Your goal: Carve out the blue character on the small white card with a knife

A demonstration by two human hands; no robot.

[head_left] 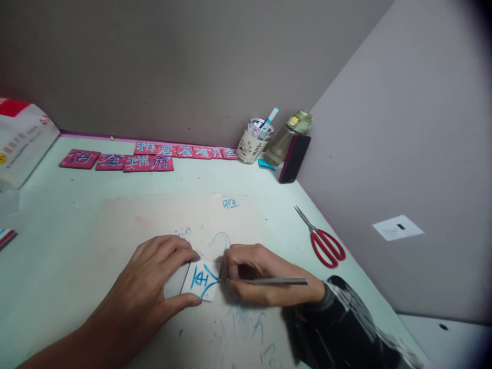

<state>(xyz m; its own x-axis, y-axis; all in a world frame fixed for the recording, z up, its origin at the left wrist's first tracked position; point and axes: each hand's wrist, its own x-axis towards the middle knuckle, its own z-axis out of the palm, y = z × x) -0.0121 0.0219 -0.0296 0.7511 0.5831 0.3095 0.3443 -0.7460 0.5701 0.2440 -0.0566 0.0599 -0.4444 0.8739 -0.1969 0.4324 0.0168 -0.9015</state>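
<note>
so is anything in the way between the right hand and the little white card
Nothing visible: the right hand holds a slim pen-like tool at the right edge of the white card. The left hand has finger and thumb at the card's opposite side, out of that path.

I see blue strokes across the white square card (212,293). Beyond it, pinkish-red square tiles (148,163) wear blue characters; right of it, red-handled metal scissors (314,230); beneath it, a beige paper sheet (154,215) with blue scribbles.
</note>
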